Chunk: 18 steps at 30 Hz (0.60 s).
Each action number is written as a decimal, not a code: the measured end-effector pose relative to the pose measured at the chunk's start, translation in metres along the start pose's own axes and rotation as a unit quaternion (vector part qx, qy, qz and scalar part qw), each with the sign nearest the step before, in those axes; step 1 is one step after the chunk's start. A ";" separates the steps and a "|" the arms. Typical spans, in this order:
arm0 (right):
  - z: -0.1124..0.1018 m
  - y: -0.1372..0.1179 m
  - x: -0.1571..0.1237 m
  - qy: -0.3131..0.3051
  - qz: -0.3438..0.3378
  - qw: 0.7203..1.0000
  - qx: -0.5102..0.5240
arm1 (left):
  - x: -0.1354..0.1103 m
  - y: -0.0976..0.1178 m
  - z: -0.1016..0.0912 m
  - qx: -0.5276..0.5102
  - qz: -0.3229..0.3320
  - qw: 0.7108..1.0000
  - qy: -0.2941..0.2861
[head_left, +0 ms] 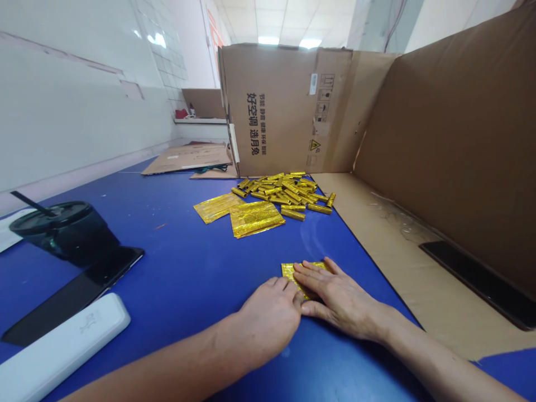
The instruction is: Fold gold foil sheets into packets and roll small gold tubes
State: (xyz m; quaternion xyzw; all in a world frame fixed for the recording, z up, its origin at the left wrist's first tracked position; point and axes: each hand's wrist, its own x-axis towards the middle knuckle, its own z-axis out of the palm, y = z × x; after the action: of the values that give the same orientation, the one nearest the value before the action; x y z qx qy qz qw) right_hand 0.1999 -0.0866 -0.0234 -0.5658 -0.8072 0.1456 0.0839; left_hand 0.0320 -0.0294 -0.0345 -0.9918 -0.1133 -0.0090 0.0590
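Observation:
A gold foil paper sheet (pixel 288 270) lies on the blue table, partly covered by both hands. My right hand (pixel 341 296) rests on it with fingers stretched out and flat, the thumb reaching toward the left hand. At the sheet's near left edge, my left hand (pixel 274 312) is closed with its fingers curled, and its fingertips are hidden. Farther off are two stacks of flat gold foil paper, a left one (pixel 215 207) and a right one (pixel 256 218). Behind them sits a pile of rolled gold foil paper tubes (pixel 288 190).
Cardboard panels (pixel 288 111) stand at the back and right. A dark cup with a straw (pixel 67 229), a black phone-like slab (pixel 79 290) and a white case (pixel 71 346) are at left. Another dark flat object (pixel 481 282) lies on cardboard at right.

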 end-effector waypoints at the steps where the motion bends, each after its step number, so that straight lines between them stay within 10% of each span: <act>1: 0.000 0.000 0.000 0.000 -0.001 1.000 0.003 | 0.000 0.001 0.000 0.000 -0.004 1.000 0.003; 9: -0.039 0.031 -0.018 0.098 0.123 0.987 -0.041 | -0.001 0.002 -0.001 -0.003 -0.031 0.999 0.008; 18: -0.076 0.163 -0.141 0.139 0.500 0.838 -0.168 | 0.001 0.001 -0.009 -0.015 -0.028 0.999 -0.032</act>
State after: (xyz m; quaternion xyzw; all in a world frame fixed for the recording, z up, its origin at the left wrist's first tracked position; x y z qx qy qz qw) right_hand 0.4165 -0.1560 -0.0011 -0.9121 -0.4065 -0.0506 0.0146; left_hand 0.0332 -0.0310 -0.0260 -0.9887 -0.1429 0.0194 0.0402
